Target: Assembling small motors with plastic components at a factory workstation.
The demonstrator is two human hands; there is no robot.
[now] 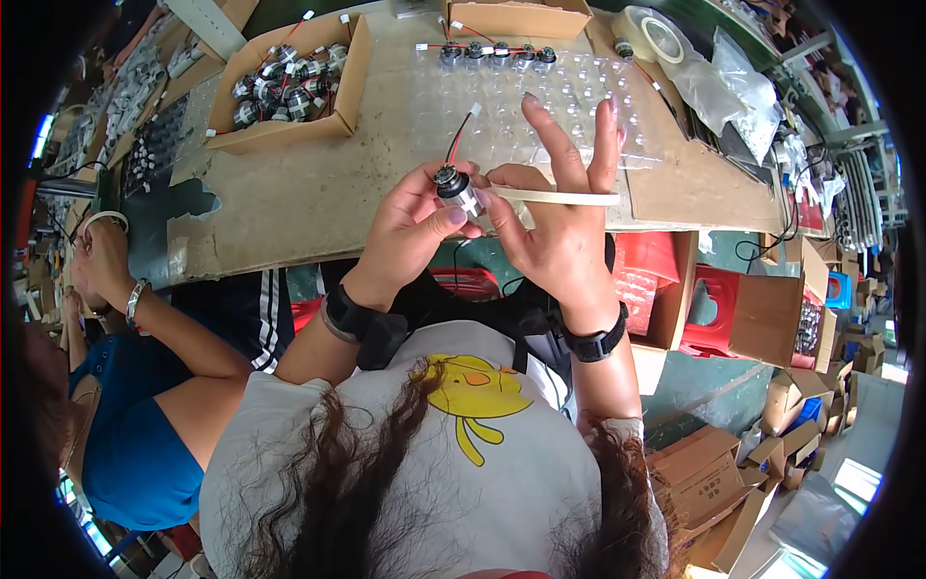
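My left hand is closed around a small cylindrical motor, silver with a black top. Red and black wires rise from it to a white plug. A pale patch shows on the motor's side. Against that side rest the thumb and index finger of my right hand, drawn together, while its other fingers point up and apart. A narrow off-white ring, seen edge-on and looking like a tape roll, lies across my right fingers. How it sits behind them is hidden.
A cardboard box of similar motors stands at the left. Beyond my hands, a clear plastic tray carries several motors along its far row. Wide tape and plastic bags lie far right. A co-worker's hand is at the left edge.
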